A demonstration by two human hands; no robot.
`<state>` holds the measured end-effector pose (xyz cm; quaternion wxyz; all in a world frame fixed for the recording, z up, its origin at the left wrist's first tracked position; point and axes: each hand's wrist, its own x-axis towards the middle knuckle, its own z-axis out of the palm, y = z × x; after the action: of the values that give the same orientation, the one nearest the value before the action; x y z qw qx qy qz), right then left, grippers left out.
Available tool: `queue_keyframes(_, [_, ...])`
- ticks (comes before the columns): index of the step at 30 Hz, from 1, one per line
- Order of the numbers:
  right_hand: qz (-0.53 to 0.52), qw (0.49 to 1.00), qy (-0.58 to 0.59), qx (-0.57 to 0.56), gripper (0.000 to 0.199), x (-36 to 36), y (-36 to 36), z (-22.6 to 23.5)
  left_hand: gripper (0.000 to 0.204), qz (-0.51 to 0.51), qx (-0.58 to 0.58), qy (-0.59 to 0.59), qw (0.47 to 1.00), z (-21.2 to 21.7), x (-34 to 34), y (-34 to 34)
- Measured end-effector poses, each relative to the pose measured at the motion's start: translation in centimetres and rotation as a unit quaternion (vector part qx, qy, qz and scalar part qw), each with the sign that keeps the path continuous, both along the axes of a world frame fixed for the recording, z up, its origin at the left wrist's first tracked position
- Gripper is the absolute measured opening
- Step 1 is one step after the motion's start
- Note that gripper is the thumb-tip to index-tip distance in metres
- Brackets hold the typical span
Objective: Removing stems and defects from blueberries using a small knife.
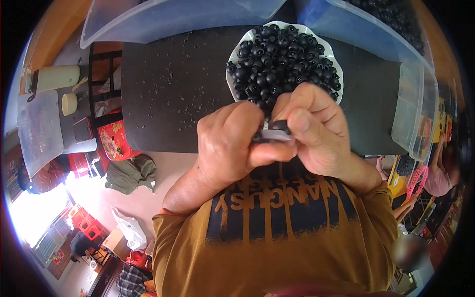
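Note:
My left hand [228,138] is closed around a small tool with a flat, pale grey end [276,134]; most of it is hidden in the fist. Between the thumb and fingers of my right hand [320,132] is a small black part [280,125]. It touches or lies just above the pale end, and my left thumb extends below both. Right behind the hands stands a white scalloped bowl [337,69], heaped with small black rounded parts [277,62] that have openings in them.
Tiny scraps are scattered over the left of the dark table [153,99]. Clear plastic bins [188,22] line its far side, with another clear container [410,109] at the right. On the left sit a pale bottle [57,78] and a cup [70,104]. Other people are at the right.

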<state>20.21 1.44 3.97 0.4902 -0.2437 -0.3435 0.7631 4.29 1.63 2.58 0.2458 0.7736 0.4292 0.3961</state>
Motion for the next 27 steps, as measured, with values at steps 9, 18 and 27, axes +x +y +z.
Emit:
queue_keyframes(9, [-0.17, 0.847, -0.344, 0.367, 0.017, 3.7, 6.9, 6.4, 0.058, 0.064, -0.135, -0.028, 0.988, 0.2, -2.4, -2.4])
queue_keyframes(18, [-0.254, 0.857, -0.396, 0.211, 0.017, 6.4, 1.3, 0.6, 0.045, 0.095, -0.209, -0.038, 0.972, -0.1, -3.9, -2.0])
queue_keyframes(27, [-0.108, 0.65, -0.601, 0.451, 0.027, 5.9, 0.7, -1.1, 0.041, 0.058, -0.223, -0.022, 0.973, 0.0, -1.3, -1.0])
